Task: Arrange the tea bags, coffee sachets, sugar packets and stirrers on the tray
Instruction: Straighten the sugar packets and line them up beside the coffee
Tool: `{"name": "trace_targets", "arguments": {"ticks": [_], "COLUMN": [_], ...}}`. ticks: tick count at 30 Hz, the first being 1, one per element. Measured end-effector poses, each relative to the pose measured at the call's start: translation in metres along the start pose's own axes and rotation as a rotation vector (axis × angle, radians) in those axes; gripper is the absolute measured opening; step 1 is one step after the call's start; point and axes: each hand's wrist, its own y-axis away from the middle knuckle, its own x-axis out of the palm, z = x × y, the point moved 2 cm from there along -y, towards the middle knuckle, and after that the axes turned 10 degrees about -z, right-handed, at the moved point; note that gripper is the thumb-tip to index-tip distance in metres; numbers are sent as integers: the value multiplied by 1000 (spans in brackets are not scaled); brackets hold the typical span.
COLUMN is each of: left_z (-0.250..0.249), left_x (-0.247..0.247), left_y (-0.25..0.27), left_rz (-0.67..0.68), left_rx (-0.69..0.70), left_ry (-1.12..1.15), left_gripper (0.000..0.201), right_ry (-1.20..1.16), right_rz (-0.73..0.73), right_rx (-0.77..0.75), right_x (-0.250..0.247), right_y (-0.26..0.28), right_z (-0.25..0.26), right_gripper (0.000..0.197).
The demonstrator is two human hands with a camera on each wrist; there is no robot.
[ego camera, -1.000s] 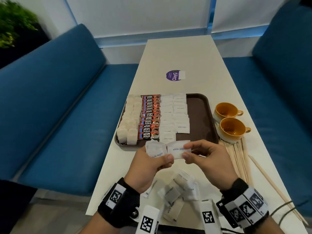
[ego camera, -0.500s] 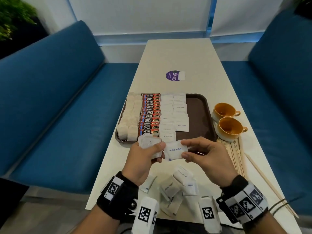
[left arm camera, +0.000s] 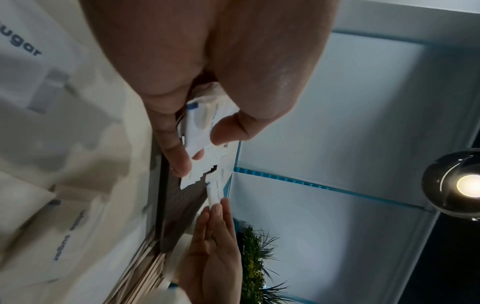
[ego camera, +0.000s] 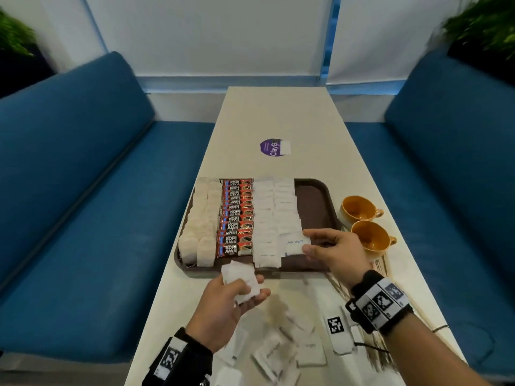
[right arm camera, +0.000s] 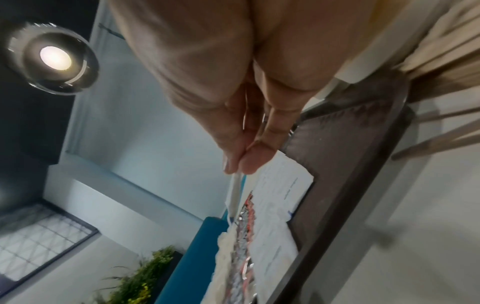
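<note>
A brown tray (ego camera: 315, 196) holds rows of tea bags (ego camera: 202, 218), red coffee sachets (ego camera: 237, 218) and white sugar packets (ego camera: 274, 213). My right hand (ego camera: 306, 240) pinches one sugar packet (ego camera: 295, 245) by its right edge, low over the near end of the right sugar row. In the right wrist view that packet (right arm camera: 235, 195) shows edge-on below the pinching fingertips (right arm camera: 249, 162). My left hand (ego camera: 250, 288) grips a small stack of sugar packets (ego camera: 241, 278) just in front of the tray's near rim; the left wrist view shows that stack (left arm camera: 200, 131) between thumb and fingers.
Loose sugar packets (ego camera: 287, 349) lie on the table near its front edge. Wooden stirrers (ego camera: 380, 267) lie right of the tray, behind my right wrist. Two orange cups (ego camera: 362, 224) stand beside the tray's right rim. A purple sticker (ego camera: 274, 147) is farther back.
My right hand has carried one sugar packet forward from in front of the tray to over the right sugar row. The left hand dropped back slightly with its stack.
</note>
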Motion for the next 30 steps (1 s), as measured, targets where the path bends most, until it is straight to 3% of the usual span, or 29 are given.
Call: {"name": "trace_targets", "arguments": {"ticks": [7, 19, 25, 30], "left_z": [2, 4, 2, 2], "left_x": [1, 4, 5, 6], "left_y": [-12, -27, -25, -14], "left_rz": [-9, 19, 46, 90], "left_rx": [-91, -103, -88, -66], "left_ry": [-72, -49, -29, 14], "left_gripper": [32, 37, 39, 41], "right_ry": [278, 785, 727, 547], "right_rz": [-37, -39, -61, -61], "right_rx": [26, -103, -151, -245], "right_x": [13, 23, 20, 13], "right_y": [-50, -71, -67, -30], "right_z": [-13, -26, -21, 4], "right_gripper": [29, 25, 31, 14]}}
